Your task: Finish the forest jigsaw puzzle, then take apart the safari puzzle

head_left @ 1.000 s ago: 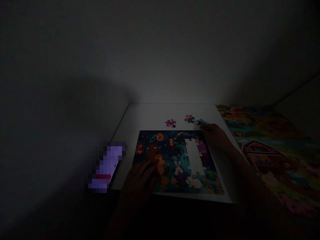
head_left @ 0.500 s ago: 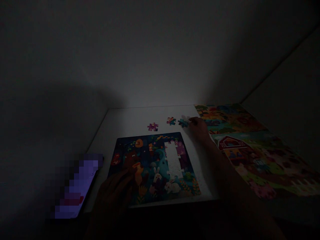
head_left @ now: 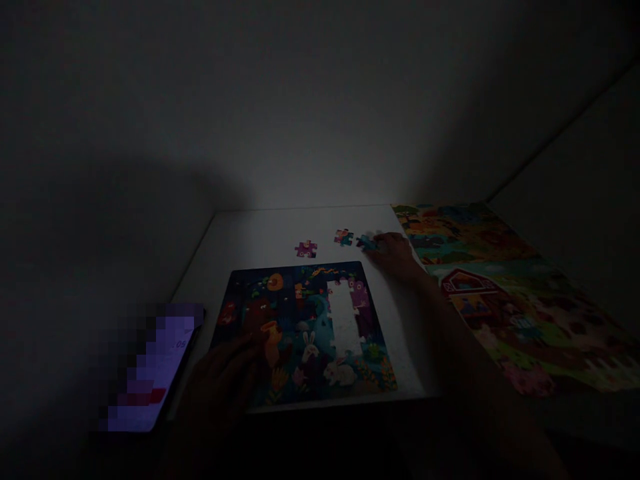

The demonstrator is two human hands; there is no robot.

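Observation:
A dim, colourful jigsaw puzzle (head_left: 300, 333) of night animals and rabbits lies on a white board, with a long white gap (head_left: 344, 317) in its right half. My right hand (head_left: 393, 255) is at the puzzle's far right corner, its fingertips on a teal puzzle piece (head_left: 367, 243). Beside that piece lie a multicoloured piece (head_left: 343, 237) and a purple piece (head_left: 306, 249). My left hand (head_left: 220, 380) rests on the puzzle's near left edge, holding nothing I can see. The darkness hides its fingers.
A white tabletop (head_left: 250, 247) stands against a dark wall. A phone (head_left: 155, 367) with a pixelated, glowing screen lies at its left edge. To the right lies a large farm picture (head_left: 515, 300) with a red barn.
The view has swung, shifting the puzzle left in the frame. My right hand stays at the teal piece, and my left hand stays on the puzzle's near left edge.

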